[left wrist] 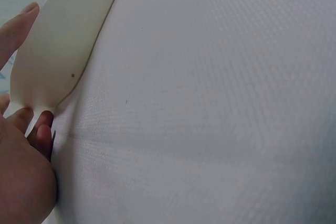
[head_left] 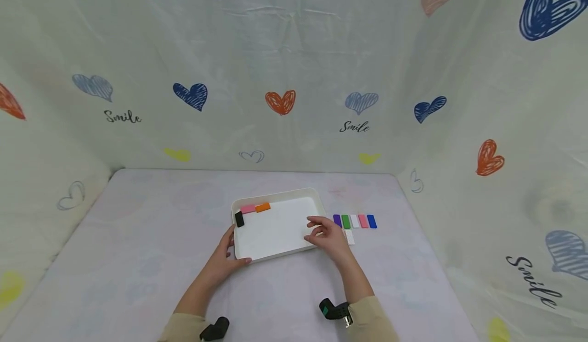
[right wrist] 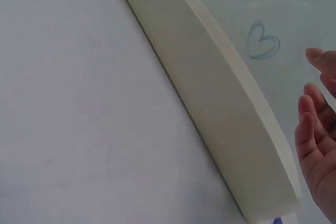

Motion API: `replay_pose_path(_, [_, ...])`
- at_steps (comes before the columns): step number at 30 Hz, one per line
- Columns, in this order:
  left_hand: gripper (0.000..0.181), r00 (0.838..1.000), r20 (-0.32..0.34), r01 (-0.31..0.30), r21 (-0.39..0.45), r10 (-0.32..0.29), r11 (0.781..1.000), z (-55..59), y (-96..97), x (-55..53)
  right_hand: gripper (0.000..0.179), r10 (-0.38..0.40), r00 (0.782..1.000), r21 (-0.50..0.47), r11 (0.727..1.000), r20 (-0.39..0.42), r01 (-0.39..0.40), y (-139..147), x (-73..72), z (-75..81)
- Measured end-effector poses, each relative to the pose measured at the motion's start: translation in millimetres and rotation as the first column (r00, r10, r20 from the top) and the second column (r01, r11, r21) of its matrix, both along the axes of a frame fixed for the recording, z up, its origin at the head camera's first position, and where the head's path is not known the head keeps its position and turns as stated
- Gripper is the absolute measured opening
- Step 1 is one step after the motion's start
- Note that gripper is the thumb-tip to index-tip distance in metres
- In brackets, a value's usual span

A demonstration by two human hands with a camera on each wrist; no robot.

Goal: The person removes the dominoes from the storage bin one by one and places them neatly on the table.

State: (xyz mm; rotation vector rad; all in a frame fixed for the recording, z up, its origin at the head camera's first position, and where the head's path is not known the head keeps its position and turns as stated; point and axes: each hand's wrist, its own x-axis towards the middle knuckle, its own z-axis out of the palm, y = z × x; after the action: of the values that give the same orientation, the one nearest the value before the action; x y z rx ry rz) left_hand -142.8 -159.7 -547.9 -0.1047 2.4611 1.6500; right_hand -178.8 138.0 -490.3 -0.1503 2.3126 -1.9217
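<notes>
Gripping a white tray (head_left: 275, 232) by one corner, left hand (head_left: 221, 264), right hand (head_left: 329, 237) relaxed, half-spread, above it.

So the tabletop (head_left: 138, 229) was whitish with faint pastel blotches, straight along its far edge. A white shallow tray (head_left: 287, 195) sat right on it, a bit right of centre and closer to the far edge, kinda askew, with its right end angled toward that far edge. Between the tray and the tabletop's right edge there was a neat row of little flat blocks, pretty much parallel to the far edge. Going toward the right edge: purple block (head_left: 337, 220) (partly covered), green block (head_left: 346, 221), white block (head_left: 354, 221), pink block (head_left: 363, 221), blue block (head_left: 372, 221). Another pale piece (head_left: 350, 237), also partly hidden, lay just on the near side of that row.
</notes>
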Motion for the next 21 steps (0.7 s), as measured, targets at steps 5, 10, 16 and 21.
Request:
replay_pose_path(5, [0.108, 1.0, -0.016, 0.002, 0.01, -0.001, 1.0, -1.6, -1.1, -1.1, 0.047, 0.091, 0.996, -0.029, 0.995, 0.005, -0.091, -24, -7.1, 3.0])
replay_pose_path(10, [0.108, 1.0, -0.017, 0.003, 0.017, -0.003, 1.0, -2.1, -2.0, -1.1, 0.05, 0.144, 0.99, -0.027, 0.989, -0.002, -0.144, -44, -21.5, -15.2])
replay_pose_path(16, [0.108, 1.0, -0.001, 0.003, 0.014, -0.003, 1.0, -0.7, -1.9, -1.0, 0.048, 0.183, 0.983, 0.002, 0.983, -0.02, -0.183, -69, -29.0, -14.0])
replay_pose_path(21, [0.107, 1.0, 0.004, -0.002, 0.01, 0.002, 1.0, -0.5, -1.5, -1.6, 0.044, 0.214, 0.977, 0.062, 0.975, -0.015, -0.213, -87, -37.8, -12.7])
